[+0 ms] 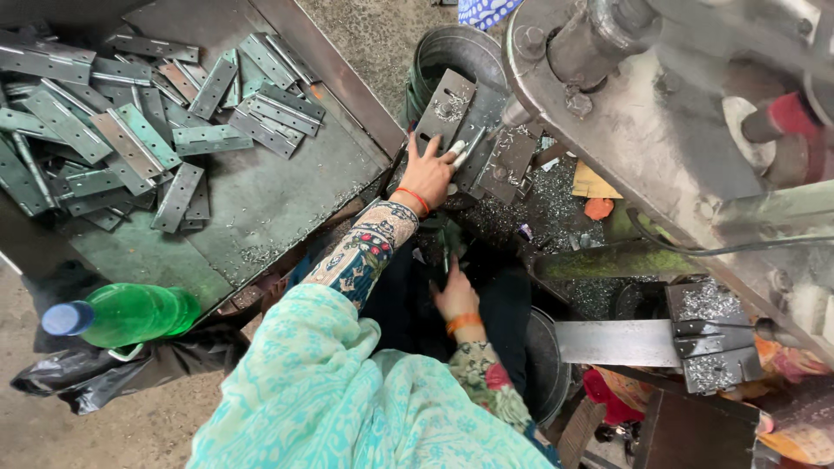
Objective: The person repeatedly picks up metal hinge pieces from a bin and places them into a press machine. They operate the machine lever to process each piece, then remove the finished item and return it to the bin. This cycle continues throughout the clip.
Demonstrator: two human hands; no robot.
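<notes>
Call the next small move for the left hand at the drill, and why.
Probably keep the left hand pressing the hinge plate flat: its fingers lie on the plate just beside the drill tip, with metal shavings around. The right hand sits low, seemingly on a lever.

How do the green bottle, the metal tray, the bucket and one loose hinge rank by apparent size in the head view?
1. Metal tray
2. Bucket, partly hidden, so its place above the bottle is unsure
3. Green bottle, nearer the camera
4. Hinge
</notes>
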